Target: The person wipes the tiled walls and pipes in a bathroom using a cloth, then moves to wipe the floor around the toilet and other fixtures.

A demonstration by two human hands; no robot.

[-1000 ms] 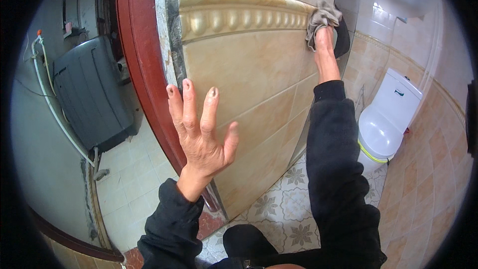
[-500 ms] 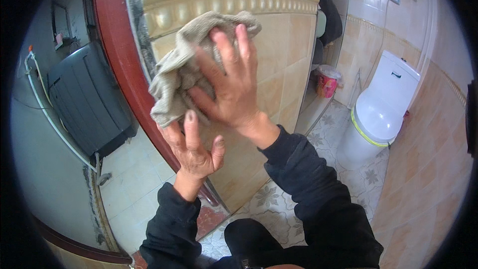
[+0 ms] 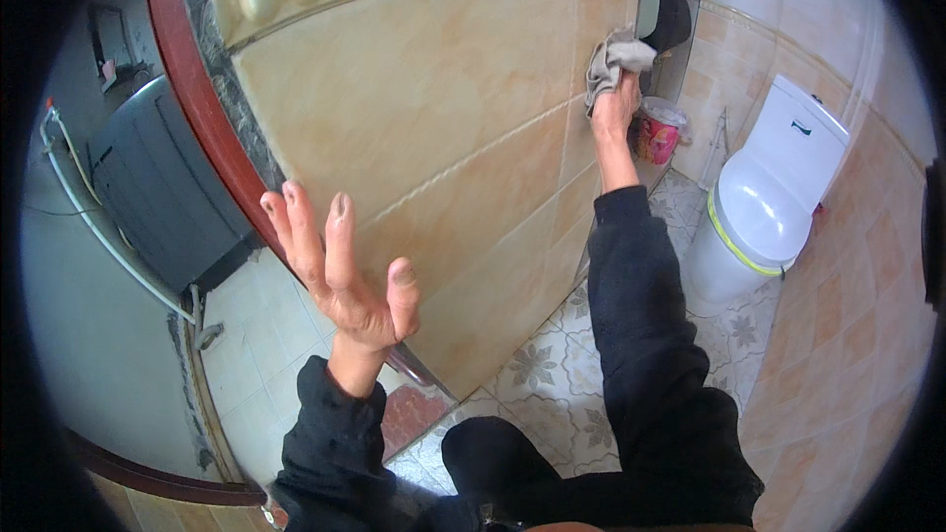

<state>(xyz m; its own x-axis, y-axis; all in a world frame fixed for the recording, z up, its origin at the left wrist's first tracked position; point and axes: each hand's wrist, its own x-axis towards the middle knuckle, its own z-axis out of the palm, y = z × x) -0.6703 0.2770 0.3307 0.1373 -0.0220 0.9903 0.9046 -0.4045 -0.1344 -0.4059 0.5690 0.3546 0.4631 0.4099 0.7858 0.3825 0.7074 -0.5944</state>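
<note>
A bunched grey-beige cloth (image 3: pixel 619 57) is pressed against the far right edge of the tiled wall (image 3: pixel 424 108). My right hand (image 3: pixel 617 106) holds it there, arm stretched out; the cloth hides most of the fingers. Near the wall's left edge, beside the dark red door frame (image 3: pixel 212 118), my left hand (image 3: pixel 350 281) is raised with its fingers spread and nothing in them. Whether its fingertips touch the wall or the frame I cannot tell.
Right of the wall stands a white toilet (image 3: pixel 769 187) with a yellow-green band, and a pink bucket (image 3: pixel 660 130) beside it. Beyond the door frame at left are a dark grey appliance (image 3: pixel 172 187) and a pale hose (image 3: pixel 108 236). Patterned tiles (image 3: pixel 532 365) cover the floor.
My right hand has carried the cloth from the wall's upper left across to its right edge. The left hand no longer lies next to the cloth and has shifted slightly left and down.
</note>
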